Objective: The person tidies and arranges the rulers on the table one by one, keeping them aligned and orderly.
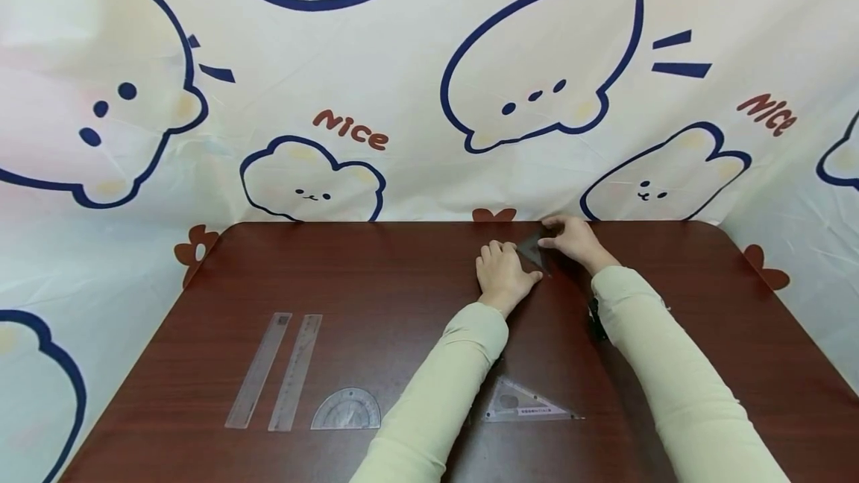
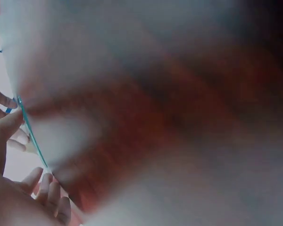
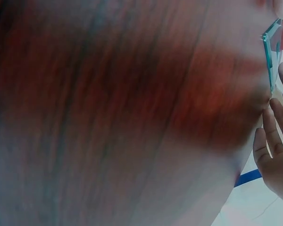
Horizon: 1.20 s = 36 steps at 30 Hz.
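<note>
A small clear set square [image 1: 532,250] lies near the table's far edge, between the two hands. My right hand [image 1: 573,241] pinches its upper right corner between thumb and fingers. To its left, my left hand [image 1: 505,273] rests on the table, thumb spread wide and fingers extended, touching the set square's left side. Seen from the left wrist, the set square [image 2: 33,136] is a thin greenish edge beside the left fingers [image 2: 43,190]. The right wrist view catches the set square [image 3: 271,52] edge-on, above the right fingers [image 3: 270,136].
On the left of the brown table [image 1: 376,274] lie two clear rulers [image 1: 260,370] [image 1: 295,373] side by side and a protractor [image 1: 347,410]. Another clear set square [image 1: 526,405] lies in front, between the forearms. A patterned sheet [image 1: 416,80] hangs behind the table.
</note>
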Tool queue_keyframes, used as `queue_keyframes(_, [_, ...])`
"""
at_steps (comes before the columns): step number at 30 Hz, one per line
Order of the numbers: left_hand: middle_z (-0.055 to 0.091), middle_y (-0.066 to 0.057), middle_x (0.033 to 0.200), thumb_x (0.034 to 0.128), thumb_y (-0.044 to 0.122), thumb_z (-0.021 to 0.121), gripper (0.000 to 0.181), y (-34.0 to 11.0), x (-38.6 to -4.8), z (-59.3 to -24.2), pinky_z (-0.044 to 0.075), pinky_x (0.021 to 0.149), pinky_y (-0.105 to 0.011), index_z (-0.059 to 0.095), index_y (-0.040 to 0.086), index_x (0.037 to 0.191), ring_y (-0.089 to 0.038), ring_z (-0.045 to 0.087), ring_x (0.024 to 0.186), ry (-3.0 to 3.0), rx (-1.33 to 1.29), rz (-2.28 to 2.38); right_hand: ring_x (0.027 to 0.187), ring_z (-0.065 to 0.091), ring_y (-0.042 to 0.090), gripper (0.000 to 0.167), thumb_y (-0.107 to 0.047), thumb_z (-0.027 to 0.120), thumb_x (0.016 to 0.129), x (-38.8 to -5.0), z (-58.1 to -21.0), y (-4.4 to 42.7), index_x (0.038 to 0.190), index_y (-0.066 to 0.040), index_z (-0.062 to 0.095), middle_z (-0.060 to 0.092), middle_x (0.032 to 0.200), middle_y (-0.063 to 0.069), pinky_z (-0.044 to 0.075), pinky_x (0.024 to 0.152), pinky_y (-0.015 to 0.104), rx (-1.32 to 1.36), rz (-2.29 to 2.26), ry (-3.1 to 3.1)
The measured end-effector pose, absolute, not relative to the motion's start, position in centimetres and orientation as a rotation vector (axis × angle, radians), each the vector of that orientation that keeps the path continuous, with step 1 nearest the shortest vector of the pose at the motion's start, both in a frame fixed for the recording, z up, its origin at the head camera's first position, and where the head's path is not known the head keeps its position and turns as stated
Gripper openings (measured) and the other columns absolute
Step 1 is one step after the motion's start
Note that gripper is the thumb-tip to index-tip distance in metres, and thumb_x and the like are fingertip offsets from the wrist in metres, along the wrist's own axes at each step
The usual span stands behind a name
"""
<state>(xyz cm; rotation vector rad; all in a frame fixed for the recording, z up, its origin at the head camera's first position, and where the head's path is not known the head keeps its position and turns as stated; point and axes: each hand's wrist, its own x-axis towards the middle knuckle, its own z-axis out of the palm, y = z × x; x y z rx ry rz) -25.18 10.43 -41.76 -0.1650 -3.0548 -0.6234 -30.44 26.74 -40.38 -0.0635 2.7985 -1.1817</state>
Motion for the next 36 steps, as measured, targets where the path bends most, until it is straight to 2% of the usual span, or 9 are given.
queue_keyframes(3, [0.054,-0.004,0.116,0.0811,0.058,0.075,0.066,10.5,-25.3,-41.8,0.038,0.097,-0.035,0.06,0.014,0.129,-0.021,0.047,0.11,-3.068,-0.158,-0.612,0.097,0.053,0.034,0.051,-0.009,0.069,0.093,-30.6,-40.6,26.6,0.138,0.006,0.051,0.048,0.14,0.027,0.044,0.085,0.043,-0.096,-1.179,2.801])
queue_keyframes(5, [0.053,-0.004,0.116,0.0811,0.058,0.075,0.066,10.5,-25.3,-41.8,0.038,0.097,-0.035,0.061,0.014,0.128,-0.022,0.047,0.11,-3.074,-0.152,-0.601,0.093,0.052,0.032,0.051,-0.008,0.07,0.092,-30.7,-40.7,26.7,0.138,0.006,0.051,0.049,0.138,0.026,0.044,0.081,0.041,-0.112,-1.174,2.807])
queue_keyframes(15, [0.054,-0.004,0.114,0.0747,0.065,0.076,0.071,11.4,-25.0,-41.8,0.038,0.095,-0.036,0.063,0.014,0.122,-0.021,0.047,0.108,-3.077,-0.07,-0.513,0.1,0.05,0.033,0.052,-0.004,0.07,0.09,-30.7,-41.2,27.0,0.137,0.008,0.051,0.051,0.137,0.027,0.043,0.085,0.042,-0.166,-1.138,2.791])
queue_keyframes(22, [0.053,-0.003,0.115,0.0704,0.071,0.076,0.075,12.6,-25.2,-41.8,0.038,0.096,-0.035,0.061,0.015,0.118,-0.02,0.046,0.108,-3.037,0.025,-0.478,0.097,0.051,0.033,0.052,-0.003,0.069,0.091,-30.8,-40.5,27.0,0.138,0.006,0.051,0.05,0.138,0.026,0.044,0.081,0.041,-0.156,-1.127,2.781])
queue_keyframes(32, [0.053,-0.003,0.115,0.069,0.068,0.079,0.073,12.4,-25.5,-41.7,0.037,0.096,-0.035,0.062,0.016,0.117,-0.02,0.046,0.108,-3.063,-0.034,-0.527,0.104,0.053,0.037,0.054,-0.004,0.068,0.092,-31.0,-40.4,27.4,0.14,0.008,0.048,0.047,0.138,0.029,0.045,0.084,0.042,-0.18,-1.143,2.755])
queue_keyframes(36, [0.053,-0.002,0.115,0.0692,0.067,0.079,0.074,11.8,-25.5,-41.5,0.037,0.096,-0.036,0.062,0.017,0.12,-0.02,0.046,0.108,-3.079,-0.069,-0.569,0.101,0.053,0.037,0.053,-0.005,0.069,0.092,-31.1,-40.5,27.6,0.139,0.008,0.049,0.048,0.135,0.03,0.045,0.082,0.041,-0.191,-1.173,2.75])
